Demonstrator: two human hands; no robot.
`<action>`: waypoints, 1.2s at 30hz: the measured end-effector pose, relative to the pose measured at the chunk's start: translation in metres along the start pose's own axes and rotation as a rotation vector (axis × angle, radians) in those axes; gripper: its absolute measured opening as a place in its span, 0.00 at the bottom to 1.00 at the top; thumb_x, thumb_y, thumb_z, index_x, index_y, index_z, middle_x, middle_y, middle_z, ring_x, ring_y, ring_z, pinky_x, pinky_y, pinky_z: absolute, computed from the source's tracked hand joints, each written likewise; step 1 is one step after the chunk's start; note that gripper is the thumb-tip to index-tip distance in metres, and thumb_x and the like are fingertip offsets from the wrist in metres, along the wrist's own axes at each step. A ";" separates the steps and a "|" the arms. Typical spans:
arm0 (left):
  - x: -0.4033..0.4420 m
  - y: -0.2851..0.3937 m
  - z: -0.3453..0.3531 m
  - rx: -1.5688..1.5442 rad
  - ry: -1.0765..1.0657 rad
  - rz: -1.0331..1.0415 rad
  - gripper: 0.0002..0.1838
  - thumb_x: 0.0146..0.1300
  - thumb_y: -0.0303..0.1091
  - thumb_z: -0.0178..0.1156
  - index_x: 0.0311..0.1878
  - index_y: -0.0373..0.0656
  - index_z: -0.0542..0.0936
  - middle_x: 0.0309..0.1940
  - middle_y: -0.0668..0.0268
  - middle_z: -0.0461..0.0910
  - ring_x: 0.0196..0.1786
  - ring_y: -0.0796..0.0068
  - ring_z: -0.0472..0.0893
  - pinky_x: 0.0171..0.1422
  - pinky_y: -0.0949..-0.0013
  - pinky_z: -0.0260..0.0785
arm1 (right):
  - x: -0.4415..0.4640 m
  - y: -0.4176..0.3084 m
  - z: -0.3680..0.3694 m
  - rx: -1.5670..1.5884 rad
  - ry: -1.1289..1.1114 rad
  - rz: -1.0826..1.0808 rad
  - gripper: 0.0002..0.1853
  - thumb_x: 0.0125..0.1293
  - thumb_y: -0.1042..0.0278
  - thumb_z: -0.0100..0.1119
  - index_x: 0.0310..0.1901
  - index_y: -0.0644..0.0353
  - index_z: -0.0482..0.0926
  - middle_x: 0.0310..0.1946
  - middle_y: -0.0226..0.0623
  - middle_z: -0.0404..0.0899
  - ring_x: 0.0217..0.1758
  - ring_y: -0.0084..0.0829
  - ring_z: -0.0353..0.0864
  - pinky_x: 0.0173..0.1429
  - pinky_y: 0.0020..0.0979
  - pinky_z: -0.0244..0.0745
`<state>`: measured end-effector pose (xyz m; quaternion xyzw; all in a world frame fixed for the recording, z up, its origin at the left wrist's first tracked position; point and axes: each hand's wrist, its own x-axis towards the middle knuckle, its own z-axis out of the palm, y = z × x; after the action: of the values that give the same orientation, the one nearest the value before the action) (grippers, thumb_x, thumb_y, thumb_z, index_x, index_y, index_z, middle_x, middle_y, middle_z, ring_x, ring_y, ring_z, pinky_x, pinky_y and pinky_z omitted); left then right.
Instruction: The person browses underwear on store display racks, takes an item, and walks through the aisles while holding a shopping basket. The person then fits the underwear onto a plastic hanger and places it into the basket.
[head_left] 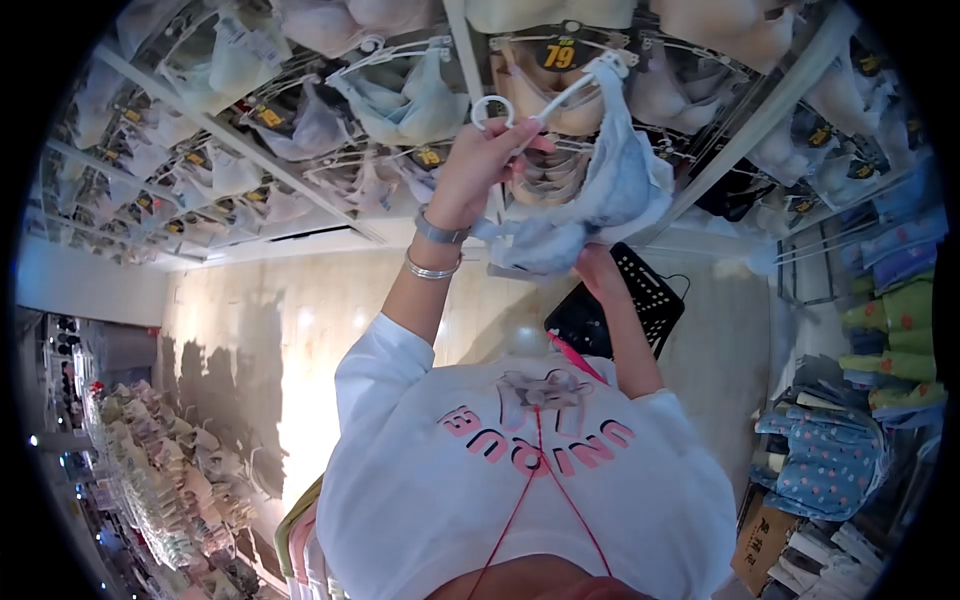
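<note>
My left hand (pixel 492 158) pinches the hanger (pixel 567 97), the bra (pixel 613 180) to its right, lower edge at my right hand (pixel 602 274), whose grip I cannot tell.

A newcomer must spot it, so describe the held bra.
Start at the display rack of bras across the top. In front of it, the left hand holds a white hanger. The pale blue bra on it is held off the rack, unlike its neighbours.

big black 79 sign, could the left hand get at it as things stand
Probably not freely: the left hand holds the white hanger with the pale blue bra, though the sign looks uncovered.
</note>
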<state>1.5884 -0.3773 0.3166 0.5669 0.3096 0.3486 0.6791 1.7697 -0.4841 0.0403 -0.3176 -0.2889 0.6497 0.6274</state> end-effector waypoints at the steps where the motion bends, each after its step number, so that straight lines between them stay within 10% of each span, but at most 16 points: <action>1: 0.005 -0.003 0.000 0.015 -0.009 0.024 0.14 0.66 0.39 0.56 0.44 0.36 0.80 0.32 0.68 0.82 0.21 0.90 0.63 0.23 0.84 0.52 | 0.000 -0.007 0.004 0.076 0.001 -0.064 0.38 0.54 0.55 0.68 0.63 0.59 0.64 0.60 0.34 0.70 0.64 0.34 0.67 0.69 0.40 0.59; 3: 0.007 -0.004 -0.009 0.046 -0.035 0.062 0.12 0.65 0.39 0.57 0.41 0.38 0.81 0.30 0.67 0.82 0.20 0.90 0.63 0.24 0.83 0.53 | -0.014 -0.033 0.023 0.232 0.009 -0.197 0.38 0.54 0.54 0.69 0.63 0.59 0.64 0.59 0.37 0.70 0.64 0.34 0.68 0.69 0.42 0.59; 8: -0.010 -0.009 -0.037 -0.010 -0.112 0.117 0.12 0.65 0.35 0.57 0.40 0.34 0.80 0.27 0.64 0.81 0.17 0.90 0.60 0.22 0.83 0.49 | -0.029 -0.085 0.008 0.340 -0.225 -0.095 0.52 0.58 0.20 0.34 0.71 0.58 0.49 0.70 0.38 0.56 0.72 0.40 0.55 0.73 0.43 0.47; 18: -0.038 -0.046 -0.093 -0.027 -0.058 0.086 0.11 0.65 0.33 0.56 0.39 0.32 0.80 0.27 0.59 0.82 0.15 0.88 0.60 0.20 0.83 0.48 | -0.032 -0.084 0.054 0.029 0.370 -0.102 0.16 0.69 0.59 0.53 0.51 0.62 0.75 0.43 0.32 0.80 0.44 0.24 0.81 0.47 0.25 0.76; 31: -0.035 -0.067 -0.101 -0.057 0.123 0.035 0.11 0.65 0.33 0.56 0.42 0.34 0.80 0.30 0.62 0.82 0.18 0.87 0.61 0.22 0.82 0.51 | -0.039 -0.098 0.060 0.066 0.356 -0.088 0.23 0.72 0.55 0.47 0.58 0.67 0.69 0.50 0.38 0.78 0.51 0.26 0.79 0.55 0.29 0.73; 36: -0.023 -0.089 -0.054 0.237 0.036 -0.064 0.08 0.62 0.35 0.59 0.33 0.40 0.82 0.28 0.68 0.83 0.20 0.89 0.66 0.24 0.82 0.58 | -0.047 -0.070 0.018 -0.848 0.688 -0.427 0.35 0.64 0.59 0.60 0.67 0.65 0.57 0.64 0.46 0.63 0.65 0.38 0.65 0.66 0.34 0.61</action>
<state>1.5424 -0.3762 0.2203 0.6267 0.3786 0.2977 0.6125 1.8005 -0.5272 0.1078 -0.6682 -0.3609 0.1962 0.6203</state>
